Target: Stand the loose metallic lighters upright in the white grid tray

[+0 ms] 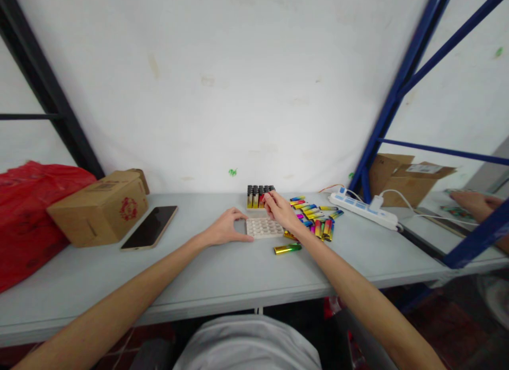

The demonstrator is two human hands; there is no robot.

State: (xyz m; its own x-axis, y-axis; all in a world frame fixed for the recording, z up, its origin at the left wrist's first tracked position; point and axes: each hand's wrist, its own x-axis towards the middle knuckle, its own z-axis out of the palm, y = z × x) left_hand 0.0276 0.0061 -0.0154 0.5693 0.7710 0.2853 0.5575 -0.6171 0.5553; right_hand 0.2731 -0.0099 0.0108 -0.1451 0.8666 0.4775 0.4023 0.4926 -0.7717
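A pale tray with rows of round holes (262, 228) lies on the table. At its left edge is my left hand (227, 227), thumb and fingers spread around the tray's side. My right hand (277, 206) is above the tray's right part, fingers pinched together; what they hold, if anything, is too small to make out. Behind the tray stands a block of upright lighters (255, 197) with dark tops, partly hidden by my right hand. Shiny coloured lighters (318, 227) lie in a loose pile to the right. One gold and green lighter (287, 248) lies nearer the front.
On the left are a red plastic bag (32, 216), a cardboard box (101, 208) and a phone (150, 228). A white power strip (363, 210) lies at right beside the blue frame (392, 99). Beyond it, another person's hand (473, 202) and open cartons (411, 182) show.
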